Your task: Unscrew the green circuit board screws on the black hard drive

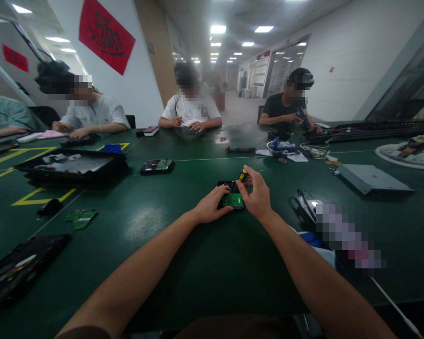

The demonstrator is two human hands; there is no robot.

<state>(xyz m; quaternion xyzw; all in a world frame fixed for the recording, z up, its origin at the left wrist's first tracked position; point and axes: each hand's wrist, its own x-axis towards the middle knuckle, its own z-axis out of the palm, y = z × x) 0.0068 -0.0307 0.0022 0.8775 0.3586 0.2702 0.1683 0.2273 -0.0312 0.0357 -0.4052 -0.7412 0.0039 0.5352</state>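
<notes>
A small black device with a green circuit board (pixel 233 201) lies on the green table in front of me. My left hand (pixel 212 205) grips it from the left, fingers over its far part and thumb along the near edge. Between the thumb and fingers of my right hand (pixel 257 192) is a short yellow-and-black screwdriver (pixel 243 176), held tilted over the device's far right side. The screwdriver's tip is too small to make out, so I cannot tell whether it touches a screw.
Leftward are a black tray (pixel 74 167), another opened device (pixel 157 166), loose green boards (pixel 81 218) and a black casing (pixel 24 263). To the right lie a grey metal box (pixel 374 179), a white fan grille (pixel 410 155) and cables (pixel 316 150). Several people sit across the table.
</notes>
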